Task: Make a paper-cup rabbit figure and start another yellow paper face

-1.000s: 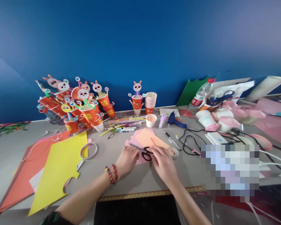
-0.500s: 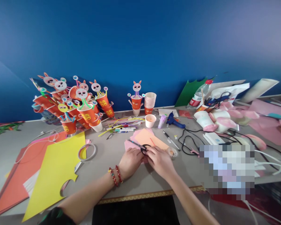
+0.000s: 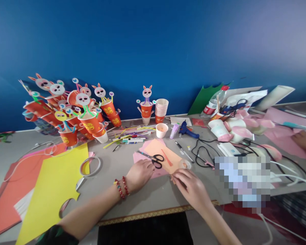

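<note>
My left hand (image 3: 139, 174) rests with its fingers laid over the near edge of the pink paper (image 3: 160, 172), just below the black-handled scissors (image 3: 156, 161). The scissors lie loose on the sheets, untouched by my right hand. At the near corner of the light orange paper (image 3: 156, 147), my right hand (image 3: 190, 185) pinches the paper between thumb and fingers; the exact grip is partly hidden. A narrow, darker orange paper sliver (image 3: 166, 157) lies on that sheet. Beside my right fingers sits a clear tape roll (image 3: 185, 164).
Orange cups with rabbit faces (image 3: 88, 122) crowd the left. Behind the papers stand a white cup (image 3: 162, 130), stacked cups (image 3: 161, 109), a purple glue stick (image 3: 174, 130) and a blue glue gun (image 3: 188, 130). Black cables (image 3: 202, 153) and another person's hand (image 3: 304, 141) are at right.
My right hand has let go of the scissors and moved right and towards me, to the orange paper's corner. The scissors now lie uncovered. The view has shifted slightly.
</note>
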Available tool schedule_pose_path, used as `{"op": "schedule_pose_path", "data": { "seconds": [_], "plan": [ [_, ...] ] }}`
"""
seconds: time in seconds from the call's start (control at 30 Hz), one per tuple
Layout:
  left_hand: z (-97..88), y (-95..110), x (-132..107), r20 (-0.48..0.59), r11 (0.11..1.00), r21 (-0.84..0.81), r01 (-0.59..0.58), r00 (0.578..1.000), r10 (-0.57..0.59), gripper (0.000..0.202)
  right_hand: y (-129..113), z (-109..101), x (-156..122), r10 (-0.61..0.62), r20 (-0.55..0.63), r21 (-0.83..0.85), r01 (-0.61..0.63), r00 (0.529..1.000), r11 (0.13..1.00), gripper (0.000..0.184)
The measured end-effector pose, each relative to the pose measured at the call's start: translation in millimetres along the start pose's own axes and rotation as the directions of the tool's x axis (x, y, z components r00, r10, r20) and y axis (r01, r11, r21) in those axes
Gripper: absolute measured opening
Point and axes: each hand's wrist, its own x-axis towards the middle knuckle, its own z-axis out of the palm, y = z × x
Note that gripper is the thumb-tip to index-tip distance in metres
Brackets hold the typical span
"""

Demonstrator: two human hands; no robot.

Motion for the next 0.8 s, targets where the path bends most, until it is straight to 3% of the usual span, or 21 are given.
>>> {"op": "schedule_pose_path", "data": {
  "seconds": [0.2,0.3,0.43,0.63,0.8],
  "plan": [
    [-33.5,-17.9,-33.2,-0.068,0.989,-0.081,0.127,0.989,-0.133,0.021,-22.6,6.3,-27.7,-0.083,0.096,-0.153,0.097,0.992,0.983,0.028],
    [-45.1,-22.9,-58.5,-0.055,0.973,-0.16,0.169,0.982,-0.18,0.02,-25.5,12.3,-35.4,-0.079,0.069,-0.175,0.09,0.994,0.98,0.035],
    [-41.9,-23.9,-91.1,-0.012,0.965,-0.182,0.19,0.981,-0.195,0.02,-21.2,16.3,-41.4,0.059,-0.044,-0.187,-0.067,0.997,0.98,0.034],
    [-29.9,-16.5,-112.7,-0.001,0.99,-0.077,0.115,0.993,-0.116,0.023,-35.7,18.8,-48.5,-0.066,0.114,-0.108,0.078,0.991,0.991,0.035],
    [-31.3,-13.4,-116.3,-0.013,0.994,-0.049,0.099,0.995,-0.099,0.025,-38.4,22.9,-51.2,0.027,0.033,-0.156,-0.022,0.999,0.988,0.039]
  ]
}}
